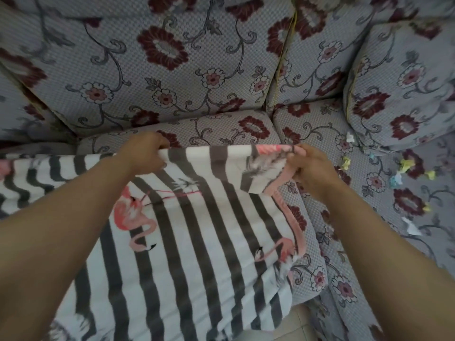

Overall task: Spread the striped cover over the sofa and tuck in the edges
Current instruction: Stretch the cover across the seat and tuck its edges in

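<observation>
Striped cover (187,242): grey-and-white, flamingo print, pink border; drapes over the sofa's front seat cushion, lower part cut off by the frame edge. Floor (299,316): pale patch, partly hidden below the cover. Left hand (145,153): fingers curled, gripping the cover's top edge. Right hand (312,168): fingers pinching the folded pink corner. Sofa (172,70): grey weave, maroon floral pattern, 2 back cushions visible behind. Paper scraps (406,168): small, coloured, scattered on the right seat; details indistinct.
</observation>
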`<action>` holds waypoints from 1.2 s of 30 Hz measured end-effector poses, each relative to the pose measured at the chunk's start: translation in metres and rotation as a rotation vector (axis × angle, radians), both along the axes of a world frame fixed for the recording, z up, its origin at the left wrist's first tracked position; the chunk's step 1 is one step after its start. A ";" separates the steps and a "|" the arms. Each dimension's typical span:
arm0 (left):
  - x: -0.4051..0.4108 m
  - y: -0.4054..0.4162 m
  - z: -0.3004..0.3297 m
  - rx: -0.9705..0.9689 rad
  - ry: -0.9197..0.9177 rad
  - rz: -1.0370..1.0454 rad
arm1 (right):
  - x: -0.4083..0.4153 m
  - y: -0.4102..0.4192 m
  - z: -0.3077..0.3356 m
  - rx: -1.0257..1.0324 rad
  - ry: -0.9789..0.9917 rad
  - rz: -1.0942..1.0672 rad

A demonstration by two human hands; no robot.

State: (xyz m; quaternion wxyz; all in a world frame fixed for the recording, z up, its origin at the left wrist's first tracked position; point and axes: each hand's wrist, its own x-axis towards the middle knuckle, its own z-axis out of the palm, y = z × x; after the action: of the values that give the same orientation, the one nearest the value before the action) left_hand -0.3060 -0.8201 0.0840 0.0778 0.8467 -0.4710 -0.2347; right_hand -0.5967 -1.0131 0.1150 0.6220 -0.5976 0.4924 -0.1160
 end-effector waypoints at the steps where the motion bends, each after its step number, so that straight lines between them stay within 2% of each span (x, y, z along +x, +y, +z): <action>1: 0.004 -0.005 0.007 0.008 0.056 0.006 | 0.002 -0.005 0.003 0.016 -0.033 -0.015; 5: 0.030 -0.029 0.031 0.126 0.310 -0.029 | 0.020 -0.030 0.005 -0.138 0.000 -0.075; 7: 0.042 -0.043 0.034 0.169 0.344 -0.039 | 0.032 -0.047 -0.005 -0.223 0.054 -0.073; 10: 0.057 -0.068 0.014 0.139 0.239 -0.008 | 0.054 -0.076 -0.027 -0.342 0.129 -0.061; 16: 0.065 -0.123 -0.055 0.153 -0.181 0.087 | 0.112 -0.136 -0.096 -0.567 0.383 -0.011; 20: 0.069 -0.145 -0.103 0.194 -0.353 0.232 | 0.151 -0.167 -0.149 -0.551 0.458 -0.002; 22: 0.076 -0.157 -0.129 0.139 -0.422 0.280 | 0.173 -0.181 -0.176 -0.515 0.466 -0.029; 25: 0.091 -0.173 -0.152 0.013 -0.429 0.344 | 0.199 -0.197 -0.205 -0.483 0.443 -0.065; 29: 0.104 -0.189 -0.175 -0.077 -0.420 0.389 | 0.226 -0.215 -0.230 -0.551 0.463 -0.097; 34: 0.084 -0.185 -0.232 -0.098 -0.203 0.351 | 0.238 -0.204 -0.278 -0.615 0.550 -0.058; 36: 0.078 -0.181 -0.249 -0.067 -0.235 0.278 | 0.238 -0.204 -0.290 -0.657 0.546 -0.015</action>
State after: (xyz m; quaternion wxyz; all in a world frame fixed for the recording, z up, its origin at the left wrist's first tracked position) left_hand -0.2278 -1.0014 -0.1646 0.0820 0.9222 -0.3628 -0.1054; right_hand -0.3590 -1.2169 -0.1745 0.2442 -0.7693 0.5803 -0.1087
